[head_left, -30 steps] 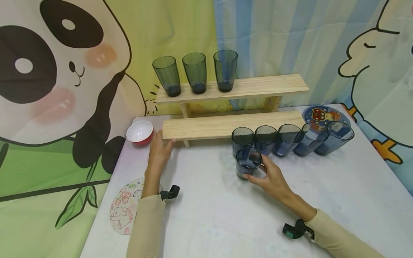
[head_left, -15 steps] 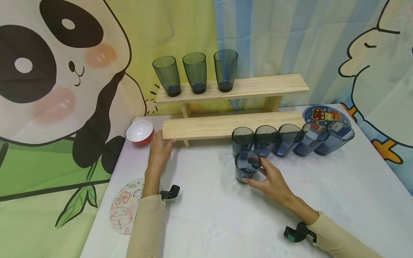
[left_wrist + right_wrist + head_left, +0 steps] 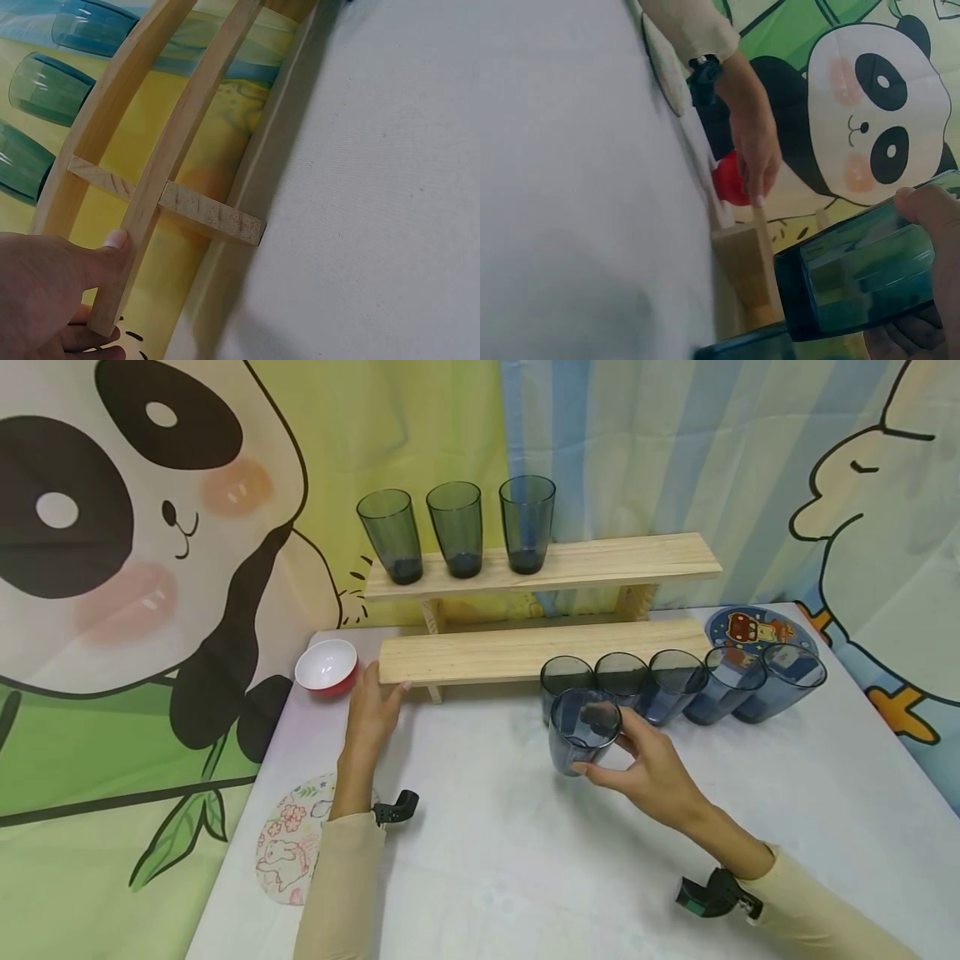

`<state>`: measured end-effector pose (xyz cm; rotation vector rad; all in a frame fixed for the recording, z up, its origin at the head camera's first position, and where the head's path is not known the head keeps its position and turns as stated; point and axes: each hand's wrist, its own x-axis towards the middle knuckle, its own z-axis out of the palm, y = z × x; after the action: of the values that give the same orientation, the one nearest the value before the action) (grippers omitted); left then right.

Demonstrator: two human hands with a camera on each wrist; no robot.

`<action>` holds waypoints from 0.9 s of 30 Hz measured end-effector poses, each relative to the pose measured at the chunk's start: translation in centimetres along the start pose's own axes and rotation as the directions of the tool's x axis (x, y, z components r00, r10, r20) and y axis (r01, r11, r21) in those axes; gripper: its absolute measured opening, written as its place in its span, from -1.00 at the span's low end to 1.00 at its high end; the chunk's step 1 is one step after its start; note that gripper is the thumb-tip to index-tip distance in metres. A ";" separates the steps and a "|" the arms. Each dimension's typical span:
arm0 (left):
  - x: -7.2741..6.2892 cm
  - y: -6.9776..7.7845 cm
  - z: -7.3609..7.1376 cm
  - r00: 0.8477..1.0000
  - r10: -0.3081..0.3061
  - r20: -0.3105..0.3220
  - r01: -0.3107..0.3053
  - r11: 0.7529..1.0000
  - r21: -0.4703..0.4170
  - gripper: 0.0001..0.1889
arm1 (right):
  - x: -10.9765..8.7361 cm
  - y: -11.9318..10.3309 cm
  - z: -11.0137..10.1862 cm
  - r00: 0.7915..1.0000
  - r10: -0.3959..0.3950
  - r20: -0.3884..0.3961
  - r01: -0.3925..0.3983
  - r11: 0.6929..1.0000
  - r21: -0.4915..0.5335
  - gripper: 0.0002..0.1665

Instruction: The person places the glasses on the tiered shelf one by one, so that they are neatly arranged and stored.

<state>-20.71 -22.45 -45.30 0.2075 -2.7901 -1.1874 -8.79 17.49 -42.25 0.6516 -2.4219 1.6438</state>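
**Right hand (image 3: 652, 768) grasping a tinted tumbler (image 3: 573, 747) before the lower board (image 3: 517, 653)**

Head view: I have the tumbler just left of my right hand, long axis close to upright, with a row of five tumblers (image 3: 674, 697) just behind it and the lower board beyond. My left hand (image 3: 371, 708) is well apart, at the board's left end.

Left wrist view: I see thumb and fingers pinching that end; three glasses (image 3: 52, 90) stand on the upper board (image 3: 120, 90).

Right wrist view: my thumb and fingers clasp the tumbler; I judge its base clear of the worktop (image 3: 577, 165).
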 end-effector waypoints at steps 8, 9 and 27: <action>0.0 -0.1 0.0 1.000 0.002 0.000 -0.002 1.000 -0.004 -0.23 | 4.0 -4.1 -4.2 0.999 0.023 -0.022 -0.024 0.999 -0.046 -0.22; 0.0 -0.2 0.0 1.000 0.004 -0.002 -0.004 1.000 -0.010 -0.23 | 4.7 -4.4 -4.8 0.999 0.029 -0.029 -0.030 0.999 -0.045 -0.23; 0.0 -0.2 0.1 1.000 0.012 -0.006 -0.012 1.000 -0.019 -0.27 | 18.9 -3.7 -11.7 0.972 0.159 -0.174 -0.168 0.985 -0.040 -0.39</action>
<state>-20.70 -22.53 -45.57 0.1914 -2.7696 -1.2087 -25.60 21.88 -27.89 0.2956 -2.4413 1.6114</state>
